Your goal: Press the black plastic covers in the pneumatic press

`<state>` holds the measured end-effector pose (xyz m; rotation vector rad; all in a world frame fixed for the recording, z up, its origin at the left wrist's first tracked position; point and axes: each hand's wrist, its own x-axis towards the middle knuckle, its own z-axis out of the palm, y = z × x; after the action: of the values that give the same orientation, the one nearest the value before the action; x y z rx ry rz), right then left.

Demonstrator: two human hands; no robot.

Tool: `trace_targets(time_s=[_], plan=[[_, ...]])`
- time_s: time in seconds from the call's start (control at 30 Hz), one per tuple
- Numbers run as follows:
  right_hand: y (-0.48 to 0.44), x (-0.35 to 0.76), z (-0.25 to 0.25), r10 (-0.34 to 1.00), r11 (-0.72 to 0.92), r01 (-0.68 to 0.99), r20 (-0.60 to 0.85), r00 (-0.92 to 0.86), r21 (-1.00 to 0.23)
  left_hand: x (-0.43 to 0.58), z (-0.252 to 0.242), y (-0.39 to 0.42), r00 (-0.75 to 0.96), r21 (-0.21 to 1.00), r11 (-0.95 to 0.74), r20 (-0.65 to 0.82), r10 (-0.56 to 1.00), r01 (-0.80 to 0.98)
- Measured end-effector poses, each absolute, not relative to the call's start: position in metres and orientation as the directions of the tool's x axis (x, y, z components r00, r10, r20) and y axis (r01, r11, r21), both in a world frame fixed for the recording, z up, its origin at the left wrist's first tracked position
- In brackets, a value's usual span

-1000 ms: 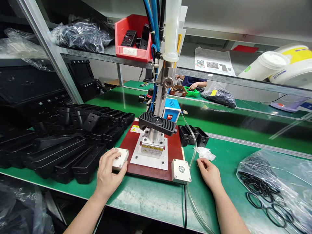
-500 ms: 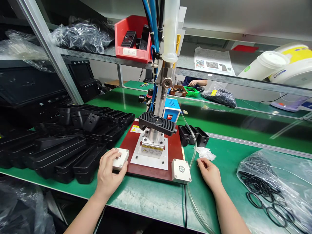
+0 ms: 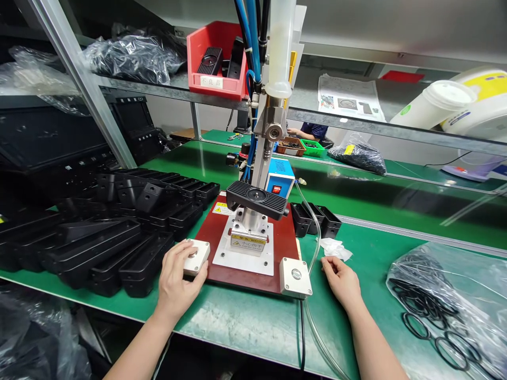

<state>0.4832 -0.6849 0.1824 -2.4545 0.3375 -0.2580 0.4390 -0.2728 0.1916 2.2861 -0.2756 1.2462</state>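
Note:
A dispensing press stands on a dark red base plate [image 3: 281,245], with a black ribbed part [image 3: 257,199] seated on its metal fixture under the nozzle [image 3: 268,153]. My left hand [image 3: 176,282] rests on the left white button box [image 3: 195,256], fingers curled around its near edge. The right white button box [image 3: 295,276] sits untouched. My right hand [image 3: 340,281] lies on the green table [image 3: 245,319] just right of it, fingers loosely curled, close to a crumpled white wipe [image 3: 335,248].
Rows of black plastic housings [image 3: 119,243] fill the left of the table. Two black parts [image 3: 315,219] stand behind the press. A clear bag of black rubber rings [image 3: 439,301] lies at right. A red bin [image 3: 216,58] sits on the shelf above. Another person works at the far bench [image 3: 309,132].
Nothing has visibly changed apart from a slight shift of the camera; both hands stay where they were.

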Motion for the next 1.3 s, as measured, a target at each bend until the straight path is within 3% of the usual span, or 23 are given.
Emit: trace_targets(time_s=[1.3], plan=[[-0.6803, 0.4809, 0.1881, -0.286, -0.788, -0.155, 0.131, 0.949, -0.596, 0.4372, 0.1927, -0.2724, 0.573, 0.361, -0.844, 0.816, 0.079, -0.398]])
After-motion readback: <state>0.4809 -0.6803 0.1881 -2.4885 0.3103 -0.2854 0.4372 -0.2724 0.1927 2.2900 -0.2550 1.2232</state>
